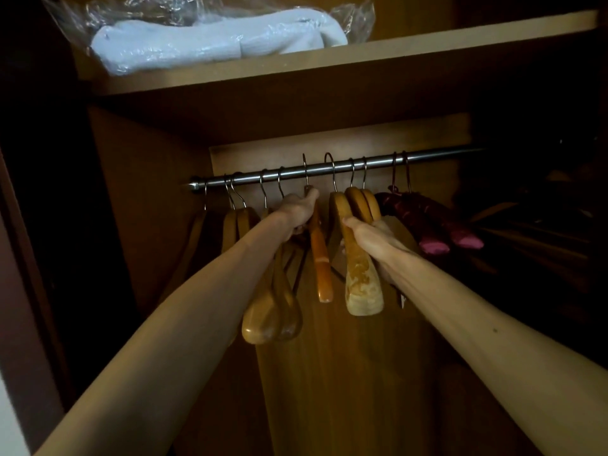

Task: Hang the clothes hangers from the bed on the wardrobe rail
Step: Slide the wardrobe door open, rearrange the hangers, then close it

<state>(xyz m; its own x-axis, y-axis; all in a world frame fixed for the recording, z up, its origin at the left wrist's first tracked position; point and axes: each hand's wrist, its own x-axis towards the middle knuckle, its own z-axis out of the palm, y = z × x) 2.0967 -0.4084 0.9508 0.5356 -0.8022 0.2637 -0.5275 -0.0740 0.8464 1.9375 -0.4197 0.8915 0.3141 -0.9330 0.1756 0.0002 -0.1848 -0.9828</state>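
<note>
Wardrobe interior, dim, brown panels; head view only.

Item: wardrobe rail (329, 167), steel, running left to right under a shelf (329, 54) that bears a bagged white blanket (214, 31).

Item: wooden hangers, left group (238, 222), already hooked near the rail's left end. Two padded maroon hangers (427, 225) hooked toward the right.

Item: your left hand (297, 210), closed around the neck of an orange wooden hanger (320, 258); its hook rises across the rail, and you cannot tell whether it is seated. More wooden hangers (273, 311) dangle below this wrist; whether they hang from the rail or your grip is unclear.

Item: your right hand (365, 233), gripping the arm of a pale worn hanger (358, 278), whose hook stands at the rail, beside two hooked neighbours.

Progress, judged: most hangers look placed; the two in hand remain to settle. The bed is out of view, so any remainder is unknown.

Clearance: open rail shows between the central cluster and the maroon pair, and further right. Shelf edge sits close above the hooks; keep lifts shallow.
</note>
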